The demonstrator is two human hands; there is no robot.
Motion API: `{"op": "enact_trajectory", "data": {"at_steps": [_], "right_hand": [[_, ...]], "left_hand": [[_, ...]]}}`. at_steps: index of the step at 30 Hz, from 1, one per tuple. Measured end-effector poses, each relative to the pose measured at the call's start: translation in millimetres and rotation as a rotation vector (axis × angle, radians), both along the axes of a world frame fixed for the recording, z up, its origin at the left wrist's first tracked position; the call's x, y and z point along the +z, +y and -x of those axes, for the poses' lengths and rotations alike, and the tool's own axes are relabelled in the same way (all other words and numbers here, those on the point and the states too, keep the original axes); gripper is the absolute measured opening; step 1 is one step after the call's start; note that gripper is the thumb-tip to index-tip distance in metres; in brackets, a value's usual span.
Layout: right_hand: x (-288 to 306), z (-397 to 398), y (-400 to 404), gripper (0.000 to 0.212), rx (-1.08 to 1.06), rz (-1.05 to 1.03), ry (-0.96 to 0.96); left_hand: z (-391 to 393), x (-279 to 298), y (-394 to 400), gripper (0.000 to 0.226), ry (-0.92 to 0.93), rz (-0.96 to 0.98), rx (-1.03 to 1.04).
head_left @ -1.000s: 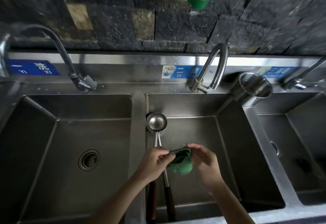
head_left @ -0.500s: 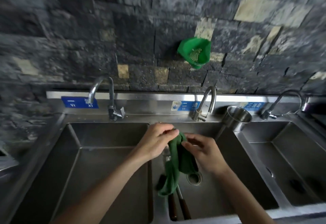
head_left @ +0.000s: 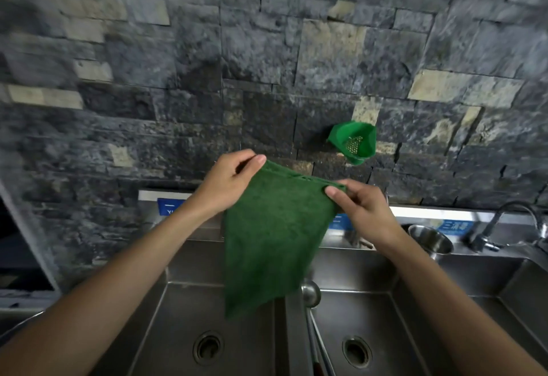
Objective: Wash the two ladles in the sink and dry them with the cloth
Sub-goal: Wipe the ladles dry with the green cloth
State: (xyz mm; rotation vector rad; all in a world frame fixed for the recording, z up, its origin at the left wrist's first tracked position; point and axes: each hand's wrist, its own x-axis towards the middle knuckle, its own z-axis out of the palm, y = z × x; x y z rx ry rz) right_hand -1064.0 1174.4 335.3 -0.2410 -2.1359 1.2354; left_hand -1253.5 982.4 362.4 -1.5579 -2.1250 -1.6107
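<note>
A green cloth [head_left: 272, 233] hangs spread out flat above the sinks. My left hand [head_left: 228, 183] pinches its upper left corner and my right hand [head_left: 360, 206] pinches its upper right corner. Below the cloth a steel ladle [head_left: 311, 294] lies along the left side of the middle basin [head_left: 382, 322], bowl toward the wall, with its handle running down to the bottom edge. A second handle lies beside it; that ladle's bowl is hidden.
The left basin [head_left: 184, 316] lies under the cloth's lower tip. A steel cup [head_left: 431, 240] stands on the rim at the right, next to a tap [head_left: 501, 224]. A green plastic strainer [head_left: 354, 141] hangs on the stone wall.
Both hands have risen from the middle basin to well above the sink rim. The cloth, bunched before, is now pulled open flat between them. The view has tilted up toward the wall.
</note>
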Motion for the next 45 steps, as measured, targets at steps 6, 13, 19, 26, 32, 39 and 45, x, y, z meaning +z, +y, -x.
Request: {"op": "enact_trajectory", "data": {"at_steps": [6, 13, 19, 26, 32, 39, 45], "right_hand": [[29, 20, -35, 0.031, 0.152, 0.13, 0.089], [55, 44, -71, 0.027, 0.247, 0.325, 0.06], [103, 74, -95, 0.026, 0.38, 0.449, 0.055], [136, 81, -93, 0.022, 0.377, 0.641, -0.017], [124, 67, -73, 0.054, 0.353, 0.765, -0.052], [14, 24, -61, 0.087, 0.374, 1.053, -0.314], [-29, 2, -70, 0.081, 0.221, 0.978, -0.512]], "left_hand": [[18, 10, -34, 0.056, -0.143, -0.122, 0.046], [15, 42, -51, 0.027, -0.695, -0.268, -0.026], [10, -4, -51, 0.078, -1.264, -0.439, -0.478], [-45, -61, -30, 0.112, -1.444, -0.27, -0.953], [-64, -64, -29, 0.076, -1.339, -0.159, -0.665], [-54, -51, -29, 0.07, -1.319, -0.135, -0.513], [-46, -66, -27, 0.038, -1.359, -0.037, -0.358]]}}
